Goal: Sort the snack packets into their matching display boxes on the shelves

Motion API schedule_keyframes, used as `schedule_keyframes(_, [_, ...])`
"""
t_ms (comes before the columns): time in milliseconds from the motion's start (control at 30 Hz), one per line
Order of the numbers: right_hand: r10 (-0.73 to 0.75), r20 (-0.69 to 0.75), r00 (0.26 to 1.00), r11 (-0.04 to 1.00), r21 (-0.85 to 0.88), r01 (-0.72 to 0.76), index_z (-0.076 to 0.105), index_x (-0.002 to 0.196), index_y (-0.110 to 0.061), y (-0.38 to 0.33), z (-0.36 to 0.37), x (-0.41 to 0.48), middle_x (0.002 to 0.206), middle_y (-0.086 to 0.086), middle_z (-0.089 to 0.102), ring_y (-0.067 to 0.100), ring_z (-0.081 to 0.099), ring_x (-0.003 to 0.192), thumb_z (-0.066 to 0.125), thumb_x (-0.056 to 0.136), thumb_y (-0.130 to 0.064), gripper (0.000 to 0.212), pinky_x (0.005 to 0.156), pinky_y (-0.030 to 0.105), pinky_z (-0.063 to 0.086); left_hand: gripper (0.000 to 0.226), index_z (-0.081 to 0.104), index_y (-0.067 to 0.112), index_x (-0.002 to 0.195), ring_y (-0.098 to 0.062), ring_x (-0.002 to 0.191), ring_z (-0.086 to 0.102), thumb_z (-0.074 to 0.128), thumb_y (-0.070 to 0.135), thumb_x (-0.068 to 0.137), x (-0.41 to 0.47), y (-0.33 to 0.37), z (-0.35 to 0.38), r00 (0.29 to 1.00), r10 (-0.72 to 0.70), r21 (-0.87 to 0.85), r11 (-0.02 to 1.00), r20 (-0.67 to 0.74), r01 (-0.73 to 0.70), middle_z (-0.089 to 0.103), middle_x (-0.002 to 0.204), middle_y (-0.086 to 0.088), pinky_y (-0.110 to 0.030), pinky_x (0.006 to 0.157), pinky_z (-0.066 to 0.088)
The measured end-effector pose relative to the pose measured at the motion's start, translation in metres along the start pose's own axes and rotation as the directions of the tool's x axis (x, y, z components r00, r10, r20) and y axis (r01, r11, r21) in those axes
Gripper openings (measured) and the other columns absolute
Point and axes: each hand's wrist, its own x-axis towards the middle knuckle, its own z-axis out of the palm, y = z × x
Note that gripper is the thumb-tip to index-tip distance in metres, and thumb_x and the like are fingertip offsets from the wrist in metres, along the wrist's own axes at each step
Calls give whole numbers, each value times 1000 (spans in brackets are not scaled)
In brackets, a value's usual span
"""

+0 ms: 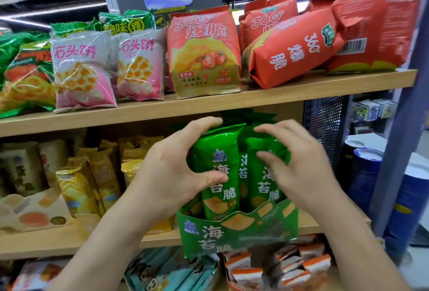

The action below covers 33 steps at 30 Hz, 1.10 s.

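Far left on the upper shelf [209, 102], green-and-orange packets [25, 77], then two pink packets [81, 77] side by side. Below these, on the middle shelf [69, 237], a pale display box [34, 214] printed with egg yolks and, just to its right, upright yellow packets [79, 188]. Toward the middle, up top, a red tomato-crisp bag [204, 58] standing upright; down low, near, teal packets [162, 272], blurred. Between them, grips with the left hand [171, 174] the left green seaweed packet [218, 163], fingers curled over its upper edge, thumb pressed on its front. Packet upright in the green display box [236, 230], at the near edge of the middle shelf, more green packets close behind. Holds with the right hand [299, 167] the neighbouring green packet [269, 174], upright in the same box, fingers hooked over its top, thumb on its front. Under the box, orange-and-white packets [290, 265]. Further right on the upper shelf, a tilted red bag [294, 51] lying on its side, touching a large red bag [376, 23] at the far right end. Beyond the shelving, far right, blue-and-white tubs [366, 174].
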Motion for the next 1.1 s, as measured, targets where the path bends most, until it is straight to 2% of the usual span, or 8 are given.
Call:
schedule_keyframes(67, [-20,-42,999,1000,-4,20,68,117,-18,-1,-19,2,104,-5,57,14,54,100,71,84,-4,36,87,35,49,74,52,40,128,-1,103,64,87,30,63,2,-2,4,999,15,-11,1000,-36,-15,67,109,16,-27,82,58])
schedule_keyframes(200, [77,196,978,939,-345,-5,69,107,-31,-3,-30,13,107,-14,63,15,50,114,62,84,1,41,94,40,31,64,55,41,120,-1,97,67,84,31,63,6,-8,5,998,-51,-142,989,-24,47,70,101,19,-26,76,59])
schedule_keyframes(300, [-43,125,991,933,-350,84,72,99,-25,-25,-23,21,108,-13,68,14,57,110,53,80,-5,34,89,35,27,62,55,42,114,0,94,68,84,27,61,3,-12,0,997,-66,-180,982,-50,56,69,100,22,-18,74,57])
schedule_keyframes(400, [-137,267,954,922,-317,221,69,117,-18,-46,-7,33,116,-3,71,21,61,109,51,91,-13,32,92,42,48,62,57,35,112,-1,89,68,84,20,59,-7,-16,-4,993,-75,-224,973,-95,52,70,97,19,-13,70,54])
schedule_keyframes(567, [92,557,825,842,-486,235,51,134,-21,-41,29,52,128,2,61,26,50,124,50,97,-50,47,97,47,39,61,55,32,113,-2,89,69,82,19,60,-17,-23,-9,992,-78,-269,962,-95,50,70,97,17,-14,69,54])
schedule_keyframes(800, [53,396,917,836,-520,177,66,109,-30,-36,39,49,106,-7,67,21,43,119,71,85,-41,27,87,44,28,77,46,61,112,3,100,63,87,33,52,-19,-23,-13,998,-47,-158,987,-38,40,65,105,25,-10,73,52])
schedule_keyframes(933, [7,277,961,823,-547,152,71,91,-27,-33,39,44,87,-9,67,19,46,104,72,84,-35,11,74,38,12,77,47,54,114,2,96,66,88,30,54,-15,-18,-12,999,-24,-146,989,-37,19,66,102,24,-17,69,57])
schedule_keyframes(1100, [-172,117,978,849,-486,207,69,65,-25,-30,36,39,65,-11,63,20,51,82,83,62,-18,16,74,37,21,76,47,51,117,0,96,67,86,37,53,-10,-12,-12,1000,-6,-83,996,7,6,65,103,23,-20,72,58])
